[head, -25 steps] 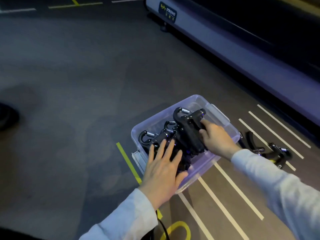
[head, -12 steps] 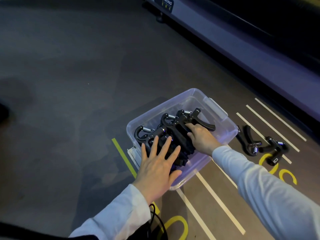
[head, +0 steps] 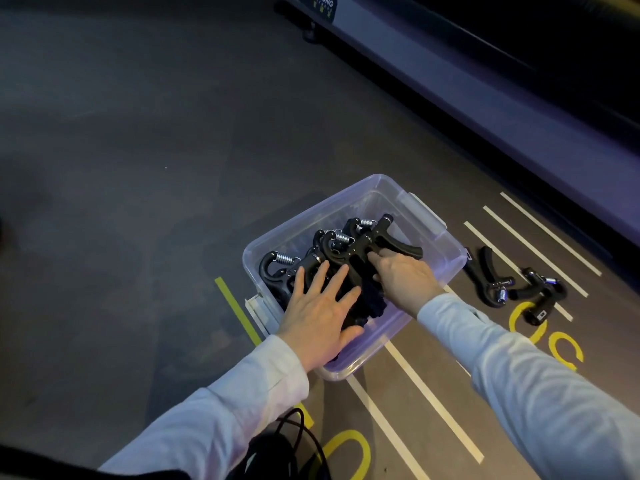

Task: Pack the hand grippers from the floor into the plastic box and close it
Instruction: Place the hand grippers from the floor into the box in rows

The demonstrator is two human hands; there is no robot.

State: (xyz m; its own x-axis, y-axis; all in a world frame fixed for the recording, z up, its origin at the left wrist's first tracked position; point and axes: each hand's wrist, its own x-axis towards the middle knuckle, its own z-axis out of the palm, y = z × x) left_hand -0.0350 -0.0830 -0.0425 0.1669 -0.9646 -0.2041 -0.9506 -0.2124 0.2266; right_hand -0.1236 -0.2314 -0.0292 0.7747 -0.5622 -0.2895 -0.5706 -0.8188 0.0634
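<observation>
A clear plastic box [head: 313,208] stands open on the dark floor, holding several black hand grippers [head: 277,270] with steel springs. My left hand [head: 318,315] lies flat on the near part of the pile, fingers spread. My right hand [head: 405,280] reaches in from the right, its fingers curled on the topmost hand gripper [head: 398,244], which lies across the pile. Two more hand grippers [head: 485,271] [head: 540,301] lie on the floor just right of the box. A white plastic edge [head: 256,308] shows at the box's left foot; whether it is the lid I cannot tell.
A long grey machine base [head: 485,84] runs diagonally behind the box at the right. White stripes [head: 415,389] and yellow markings [head: 239,310] are painted on the floor. A black cable [head: 299,434] loops near my left sleeve. Bare dark floor spreads to the left.
My right hand has lowered the top hand gripper from above the box onto the pile. My left hand has stayed flat on the grippers. The view has shifted, showing more floor at right.
</observation>
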